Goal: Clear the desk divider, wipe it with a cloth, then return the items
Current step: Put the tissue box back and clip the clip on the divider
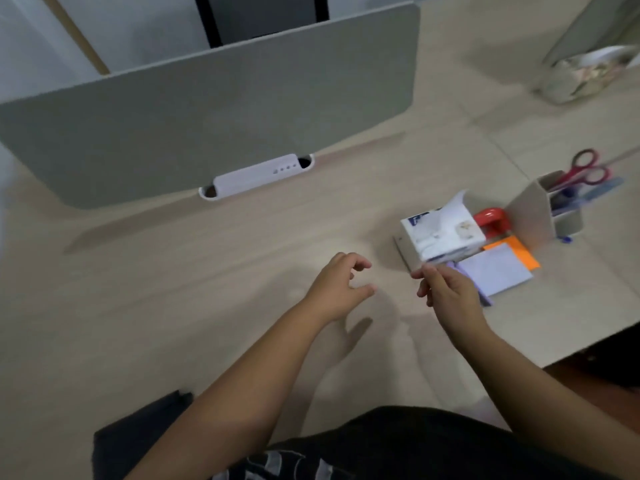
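Head view: grey divider (207,109) edges wooden desk (173,289), blurred.

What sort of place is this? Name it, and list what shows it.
Most likely an office workstation: a grey desk divider stands along the wooden desk, and a desk organiser with red-handled scissors sits beside sticky notes.

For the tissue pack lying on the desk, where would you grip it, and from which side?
Grip the tissue pack across its two long sides, coming from above. It lies flat with its broad face up, and a loose sheet sticks up at its far end, so take it at the middle or the near end. The right hand is beside its near end and looks best placed.
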Demonstrator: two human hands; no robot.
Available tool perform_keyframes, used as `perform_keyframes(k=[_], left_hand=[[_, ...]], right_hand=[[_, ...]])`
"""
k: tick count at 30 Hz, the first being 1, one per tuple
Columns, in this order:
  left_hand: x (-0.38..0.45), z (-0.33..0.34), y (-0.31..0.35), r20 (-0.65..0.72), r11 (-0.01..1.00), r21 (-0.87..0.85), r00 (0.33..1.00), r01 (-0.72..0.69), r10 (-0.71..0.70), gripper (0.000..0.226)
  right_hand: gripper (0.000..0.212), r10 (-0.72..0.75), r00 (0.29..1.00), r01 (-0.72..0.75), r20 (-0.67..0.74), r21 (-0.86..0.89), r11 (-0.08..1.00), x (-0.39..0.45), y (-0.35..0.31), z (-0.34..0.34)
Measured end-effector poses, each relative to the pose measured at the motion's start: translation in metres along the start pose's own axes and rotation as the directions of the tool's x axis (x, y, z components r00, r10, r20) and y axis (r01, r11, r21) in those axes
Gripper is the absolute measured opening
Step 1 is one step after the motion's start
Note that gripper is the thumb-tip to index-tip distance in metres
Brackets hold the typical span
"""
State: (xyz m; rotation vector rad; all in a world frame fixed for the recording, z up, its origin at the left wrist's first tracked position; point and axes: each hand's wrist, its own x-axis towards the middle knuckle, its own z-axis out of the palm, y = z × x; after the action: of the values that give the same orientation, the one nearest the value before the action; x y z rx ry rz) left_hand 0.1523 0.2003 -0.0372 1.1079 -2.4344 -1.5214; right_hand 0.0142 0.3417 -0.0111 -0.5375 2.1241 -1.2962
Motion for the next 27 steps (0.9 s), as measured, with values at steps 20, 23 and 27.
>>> perform_keyframes(k=[20, 23, 27], left_hand=[[0.109, 0.071, 0.060, -0.035, 0.976, 0.208, 0.997, -0.066, 0.075, 0.119], [0.098, 0.053, 0.049, -0.058, 0.961, 0.275, 0.997, -0.031, 0.048, 0.110], [0.064, 0.009, 0.015, -0.151, 0.921, 0.374, 0.987, 0.111, -0.058, 0.107]], right_hand=[[0.031, 0.001, 0.996, 0.066, 0.084, -0.789, 0.611, 0.091, 0.069, -0.067], [0.028, 0.035, 0.991, 0.075, 0.133, -0.737, 0.672, 0.090, 0.061, -0.070], [0.032, 0.105, 0.958, 0.072, 0.265, -0.582, 0.810, 0.087, 0.032, -0.060]])
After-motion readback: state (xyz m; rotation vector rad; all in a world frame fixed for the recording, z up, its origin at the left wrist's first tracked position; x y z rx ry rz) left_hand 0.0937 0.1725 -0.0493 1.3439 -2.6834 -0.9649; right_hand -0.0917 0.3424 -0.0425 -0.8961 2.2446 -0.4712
